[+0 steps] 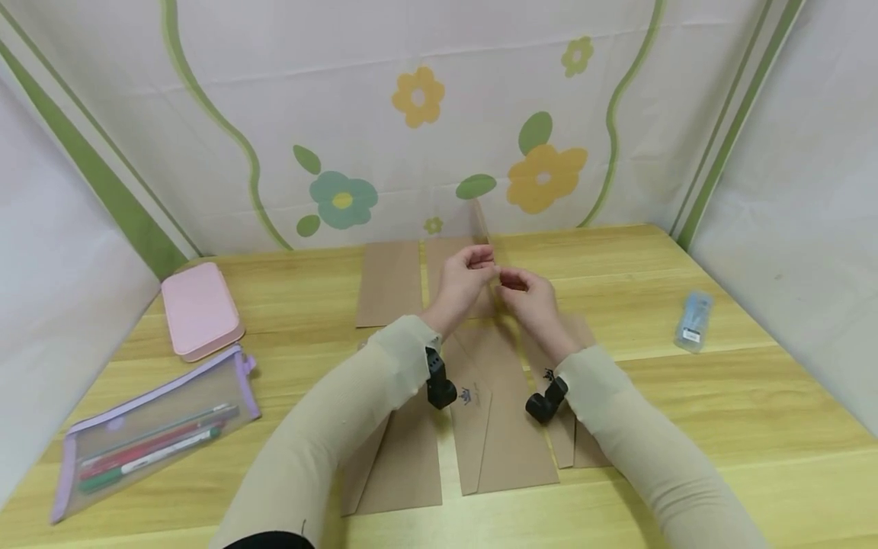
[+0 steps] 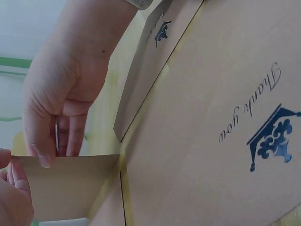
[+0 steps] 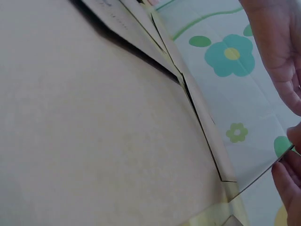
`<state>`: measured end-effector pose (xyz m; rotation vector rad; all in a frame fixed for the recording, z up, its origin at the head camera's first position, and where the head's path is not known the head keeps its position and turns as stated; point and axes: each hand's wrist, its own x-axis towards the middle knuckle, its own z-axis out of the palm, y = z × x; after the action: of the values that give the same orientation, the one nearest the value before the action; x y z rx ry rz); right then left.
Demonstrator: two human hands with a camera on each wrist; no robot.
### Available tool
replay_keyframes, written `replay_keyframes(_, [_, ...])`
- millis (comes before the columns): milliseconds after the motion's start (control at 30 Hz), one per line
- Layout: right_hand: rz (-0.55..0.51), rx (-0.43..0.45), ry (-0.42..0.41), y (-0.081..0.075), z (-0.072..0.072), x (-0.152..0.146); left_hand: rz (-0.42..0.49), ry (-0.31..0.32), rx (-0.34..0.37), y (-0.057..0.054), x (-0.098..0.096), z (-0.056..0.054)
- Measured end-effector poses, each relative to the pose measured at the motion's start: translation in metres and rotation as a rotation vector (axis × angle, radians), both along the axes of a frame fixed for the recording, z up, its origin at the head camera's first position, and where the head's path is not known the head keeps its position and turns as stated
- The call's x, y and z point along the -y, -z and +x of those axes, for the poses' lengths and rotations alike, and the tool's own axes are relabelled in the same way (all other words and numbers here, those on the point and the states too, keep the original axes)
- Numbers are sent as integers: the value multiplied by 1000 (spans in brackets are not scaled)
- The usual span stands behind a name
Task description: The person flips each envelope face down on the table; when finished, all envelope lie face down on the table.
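Both hands are at a brown paper envelope (image 1: 481,221) that stands on edge at the back middle of the table. My left hand (image 1: 461,284) pinches its near edge, thumb on one face in the left wrist view. Close beside it, my right hand (image 1: 533,301) pinches the same edge; in the left wrist view its fingers (image 2: 19,176) are at the envelope's corner. Several matching envelopes lie beneath and around the hands, among them a front middle envelope (image 1: 517,435) with a dark crown and "Thank you" print (image 2: 273,141).
A plain brown envelope (image 1: 389,286) lies at the back left of the group. Further left are a pink case (image 1: 201,309) and a mesh pouch (image 1: 226,385) with pens inside. A small light-blue item (image 1: 694,320) lies far right. A floral curtain (image 1: 439,160) hangs behind the table.
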<state>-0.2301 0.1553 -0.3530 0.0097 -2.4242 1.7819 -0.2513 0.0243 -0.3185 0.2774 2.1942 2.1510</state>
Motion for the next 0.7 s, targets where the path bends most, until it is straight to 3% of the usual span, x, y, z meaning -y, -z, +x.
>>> replay_keyframes(333, [120,-220,96,2,3,5,23,-3,5,-3,-5,2])
replay_keyframes(700, [259,-383,193,6,6,7,52,31,32,5,-9,3])
